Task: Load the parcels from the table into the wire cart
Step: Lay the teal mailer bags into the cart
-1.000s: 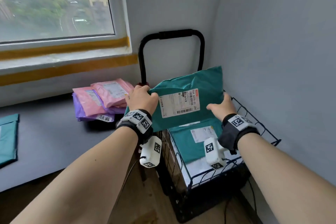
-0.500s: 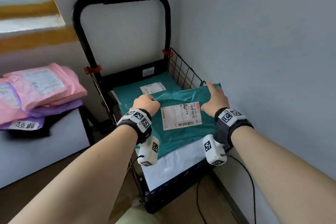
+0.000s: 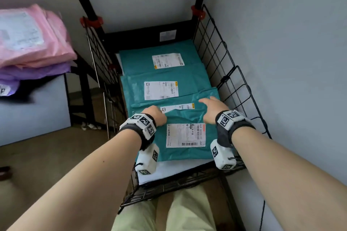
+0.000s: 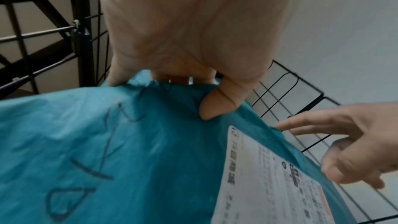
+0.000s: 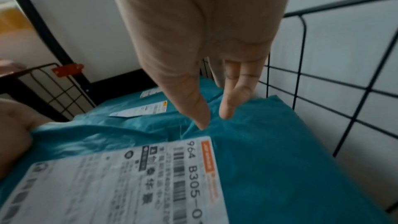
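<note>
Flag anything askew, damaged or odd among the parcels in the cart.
Nothing is damaged. The teal parcels lie shingled in the wire cart. The nearest teal parcel is bunched at its far edge, where the left hand grips it; black marker scrawl marks it.

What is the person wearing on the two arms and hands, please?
Both forearms are bare, with no sleeves, and no gloves. The left hand and right hand each have a dark wrist strap carrying white blocks printed with black square markers. A white camera box hangs under each wrist.
</note>
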{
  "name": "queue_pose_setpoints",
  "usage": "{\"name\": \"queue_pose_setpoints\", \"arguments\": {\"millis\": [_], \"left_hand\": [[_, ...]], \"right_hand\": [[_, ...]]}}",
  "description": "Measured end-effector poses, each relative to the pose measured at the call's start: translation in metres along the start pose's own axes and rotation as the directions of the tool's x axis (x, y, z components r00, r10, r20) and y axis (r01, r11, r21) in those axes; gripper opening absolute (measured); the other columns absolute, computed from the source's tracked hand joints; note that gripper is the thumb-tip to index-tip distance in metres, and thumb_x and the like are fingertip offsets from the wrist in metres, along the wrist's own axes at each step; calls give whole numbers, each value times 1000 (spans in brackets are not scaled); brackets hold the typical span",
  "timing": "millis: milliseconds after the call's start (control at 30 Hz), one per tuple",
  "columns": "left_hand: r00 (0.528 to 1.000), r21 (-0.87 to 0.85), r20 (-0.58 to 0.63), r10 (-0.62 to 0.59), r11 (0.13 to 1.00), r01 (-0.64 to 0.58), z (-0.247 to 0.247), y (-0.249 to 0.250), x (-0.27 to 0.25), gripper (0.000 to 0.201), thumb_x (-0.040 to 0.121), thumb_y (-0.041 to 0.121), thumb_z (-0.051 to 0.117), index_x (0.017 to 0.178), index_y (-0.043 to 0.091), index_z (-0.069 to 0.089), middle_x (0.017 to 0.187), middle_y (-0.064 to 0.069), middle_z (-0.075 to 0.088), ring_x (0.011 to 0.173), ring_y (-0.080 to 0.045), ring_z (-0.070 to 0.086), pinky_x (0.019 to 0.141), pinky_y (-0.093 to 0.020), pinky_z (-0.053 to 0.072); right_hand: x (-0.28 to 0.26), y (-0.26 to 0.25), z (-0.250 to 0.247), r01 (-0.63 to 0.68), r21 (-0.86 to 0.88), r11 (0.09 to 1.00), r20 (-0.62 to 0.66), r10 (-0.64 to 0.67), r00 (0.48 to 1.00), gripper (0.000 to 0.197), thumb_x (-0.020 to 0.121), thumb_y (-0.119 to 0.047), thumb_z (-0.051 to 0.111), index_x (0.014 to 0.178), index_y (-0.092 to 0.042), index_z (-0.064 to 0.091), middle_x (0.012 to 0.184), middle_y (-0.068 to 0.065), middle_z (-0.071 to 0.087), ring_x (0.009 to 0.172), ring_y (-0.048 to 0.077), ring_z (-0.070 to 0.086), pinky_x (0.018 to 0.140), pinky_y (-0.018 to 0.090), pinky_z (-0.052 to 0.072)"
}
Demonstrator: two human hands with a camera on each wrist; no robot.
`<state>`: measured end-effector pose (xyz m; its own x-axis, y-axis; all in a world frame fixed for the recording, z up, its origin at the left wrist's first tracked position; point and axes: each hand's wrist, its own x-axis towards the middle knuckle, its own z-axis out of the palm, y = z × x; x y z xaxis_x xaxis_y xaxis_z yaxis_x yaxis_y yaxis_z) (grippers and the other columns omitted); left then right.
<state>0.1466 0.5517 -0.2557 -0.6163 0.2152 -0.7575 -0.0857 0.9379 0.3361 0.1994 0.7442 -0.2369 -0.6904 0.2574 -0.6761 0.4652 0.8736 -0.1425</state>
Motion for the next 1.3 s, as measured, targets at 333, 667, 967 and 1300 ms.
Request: {"name": "queue_pose_setpoints", "arguments": {"millis": [333,667,967,1300], "left_hand": [[990,207,45,-131,971,119,30,-17,17,32,71,22,76,101,16,66,90,-3,64,88,-25,61,96,-41,44],[956,395,-291,-17,908,137,32,-30,18,80,63,61,76,124,19,45,126,-5,44,123,-25,39,99,-41,33],[974,469,-221,52,881,60,35,-30,33,123,67,46,81,151,27,-7,157,-8,-13,147,-29,-7,118,-51,10],[977,401,-214,10,913,78,9,-24,21,118,75,60,68,151,25,-16,158,-7,-18,147,-25,-10,117,-52,7]], "right_hand": [[41,3,24,68,-124,990,85,-58,995,31,80,-8,66,109,-19,62,117,3,62,107,23,59,84,27,48],[54,3,29,106,-79,991,-168,-118,979,31,79,-17,70,107,-19,55,120,7,44,107,28,53,79,31,47],[65,-10,34,213,-305,928,-11,-227,974,111,71,-22,81,152,-33,5,159,11,-7,147,31,-2,117,48,15],[57,-25,17,230,-271,935,-35,-248,968,95,80,-30,70,152,-31,7,160,11,-6,147,31,-1,118,49,12]]}}
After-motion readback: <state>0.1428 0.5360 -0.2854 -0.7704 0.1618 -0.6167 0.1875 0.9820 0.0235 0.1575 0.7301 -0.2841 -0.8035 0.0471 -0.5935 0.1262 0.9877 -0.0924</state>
